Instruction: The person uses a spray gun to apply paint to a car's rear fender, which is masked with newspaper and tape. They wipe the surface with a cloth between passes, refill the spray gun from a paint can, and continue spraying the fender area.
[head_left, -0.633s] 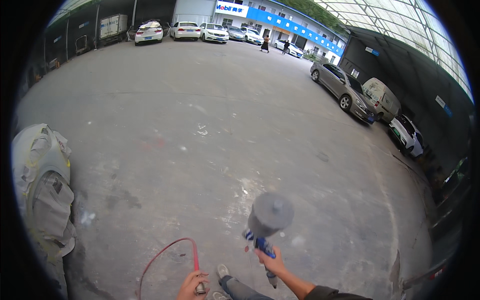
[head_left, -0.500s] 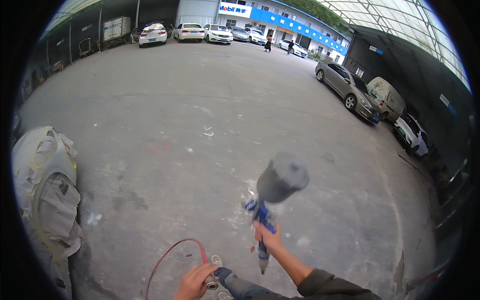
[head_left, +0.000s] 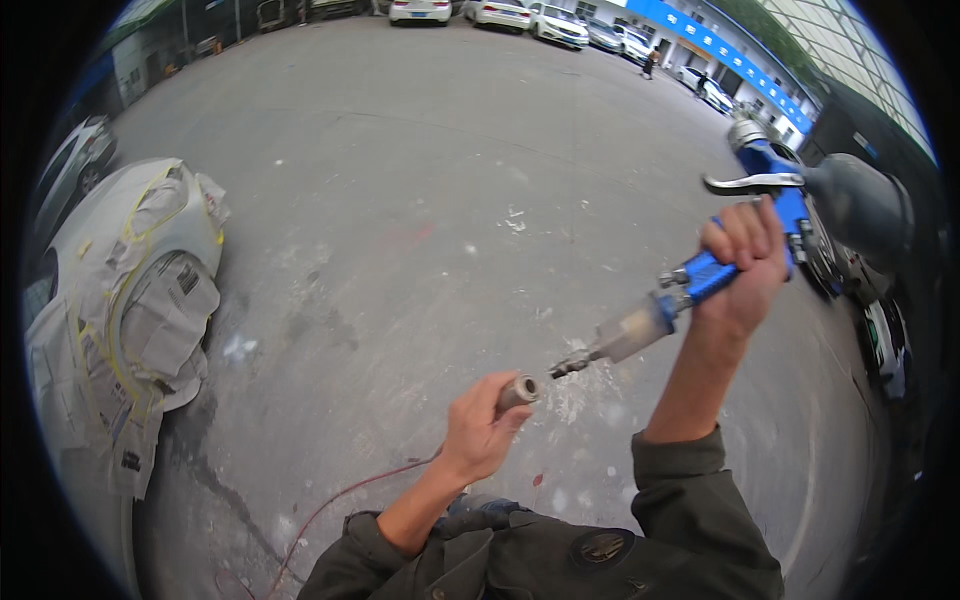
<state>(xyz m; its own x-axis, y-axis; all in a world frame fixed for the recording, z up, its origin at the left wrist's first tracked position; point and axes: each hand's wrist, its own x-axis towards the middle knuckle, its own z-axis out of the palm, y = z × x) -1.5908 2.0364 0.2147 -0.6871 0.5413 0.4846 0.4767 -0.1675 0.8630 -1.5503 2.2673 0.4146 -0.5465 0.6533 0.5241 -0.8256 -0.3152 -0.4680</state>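
Note:
My right hand (head_left: 745, 258) is closed around the blue grip of a spray gun (head_left: 712, 275), raised and tilted, with its grey paint cup (head_left: 855, 205) toward the right. A clear filter (head_left: 636, 330) at the grip's lower end finishes in a metal air plug (head_left: 575, 362). My left hand (head_left: 480, 425) grips a metal hose coupling (head_left: 518, 395), whose round opening faces the plug with a small gap between them. From behind this hand, a red air hose (head_left: 345, 490) runs down to the lower left.
On the left stands a car (head_left: 150, 270) masked with paper and yellow tape. A silver car (head_left: 80, 165) is behind it. White cars (head_left: 500, 14) and a building with a blue sign (head_left: 715, 50) line the far side. Two people (head_left: 650, 63) are far off. Concrete floor (head_left: 400, 220) lies between.
The spray gun has swung up and right in my right hand, its plug now pointing left. My left hand has risen with the coupling, bringing it close to the plug. The view has shifted.

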